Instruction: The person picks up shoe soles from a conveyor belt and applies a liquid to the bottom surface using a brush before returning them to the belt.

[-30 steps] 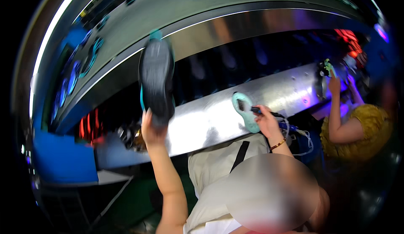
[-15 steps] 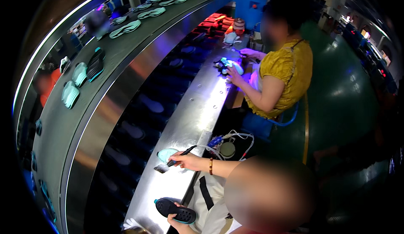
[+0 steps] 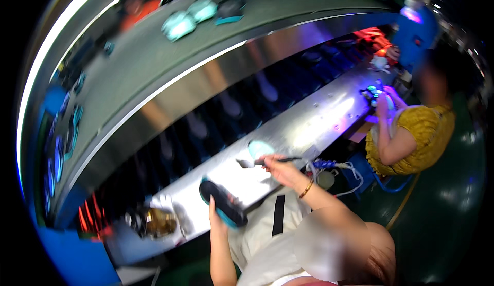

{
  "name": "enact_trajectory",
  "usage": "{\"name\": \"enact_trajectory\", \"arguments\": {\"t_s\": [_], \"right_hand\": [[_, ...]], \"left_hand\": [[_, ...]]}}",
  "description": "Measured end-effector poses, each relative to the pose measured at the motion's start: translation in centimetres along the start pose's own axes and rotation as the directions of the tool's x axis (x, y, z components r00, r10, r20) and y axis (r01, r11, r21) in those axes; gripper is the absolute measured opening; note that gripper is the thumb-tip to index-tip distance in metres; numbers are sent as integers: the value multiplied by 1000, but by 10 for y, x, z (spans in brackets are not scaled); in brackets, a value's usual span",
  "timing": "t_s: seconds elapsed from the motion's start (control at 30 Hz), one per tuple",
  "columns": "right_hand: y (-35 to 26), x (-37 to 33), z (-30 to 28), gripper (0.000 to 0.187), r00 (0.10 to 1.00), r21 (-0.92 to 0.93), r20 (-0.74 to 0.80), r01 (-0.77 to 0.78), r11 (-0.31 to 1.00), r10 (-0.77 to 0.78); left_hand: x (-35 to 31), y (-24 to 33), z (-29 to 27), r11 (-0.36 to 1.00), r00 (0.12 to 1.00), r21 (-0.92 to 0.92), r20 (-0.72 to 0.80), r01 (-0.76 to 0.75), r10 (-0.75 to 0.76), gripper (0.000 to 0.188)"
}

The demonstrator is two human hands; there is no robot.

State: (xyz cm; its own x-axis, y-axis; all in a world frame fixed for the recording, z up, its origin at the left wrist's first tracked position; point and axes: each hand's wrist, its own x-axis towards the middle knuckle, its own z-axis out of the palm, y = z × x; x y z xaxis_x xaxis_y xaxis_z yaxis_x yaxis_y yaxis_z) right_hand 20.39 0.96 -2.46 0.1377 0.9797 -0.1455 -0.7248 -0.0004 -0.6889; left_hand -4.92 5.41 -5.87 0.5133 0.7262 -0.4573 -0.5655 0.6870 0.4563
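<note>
My left hand [image 3: 216,216] grips a black shoe sole [image 3: 222,201] with a teal edge, tilted above the metal bench. Its fingers are partly hidden behind the sole. To the right, my right hand [image 3: 278,168] is closed round a black-handled brush [image 3: 248,163], its flat bristle end pointing left. Brush and sole are apart. Just beyond the brush, a pale teal sole [image 3: 260,148] lies on the bench [image 3: 193,209], partly covered by my right hand and the brush. Motion blurs the picture somewhat.
A conveyor belt [image 3: 154,75] carrying teal and black soles curves across the far side. Beneath it, more soles sit in a dark slot [image 3: 198,124]. A shiny metal container [image 3: 157,221] stands at left. White hoses [image 3: 352,175] hang at right, near a co-worker in yellow [image 3: 411,139].
My view has swung left. The shoe sole in my left hand has turned more upright, further from me, and the brush in my right hand now points left, nearer the sole.
</note>
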Motion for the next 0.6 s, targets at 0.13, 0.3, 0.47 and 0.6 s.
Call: {"name": "enact_trajectory", "arguments": {"t_s": [0.13,0.3,0.47,0.6], "right_hand": [[-23,-2,28,26,998,-103,57,30,994,-24],[-29,5,72,22,994,-187,97,60,980,-42],[-19,27,74,21,999,-228,39,44,973,-37],[-19,42,78,22,998,-299,22,55,953,-50]], "left_hand": [[12,9,35,991,994,-137,108,13,2,83],[13,15,83,994,991,-85,114,-64,73,83],[9,10,103,984,976,-132,163,-122,143,79],[6,5,108,988,977,-89,160,-130,142,83]]}}
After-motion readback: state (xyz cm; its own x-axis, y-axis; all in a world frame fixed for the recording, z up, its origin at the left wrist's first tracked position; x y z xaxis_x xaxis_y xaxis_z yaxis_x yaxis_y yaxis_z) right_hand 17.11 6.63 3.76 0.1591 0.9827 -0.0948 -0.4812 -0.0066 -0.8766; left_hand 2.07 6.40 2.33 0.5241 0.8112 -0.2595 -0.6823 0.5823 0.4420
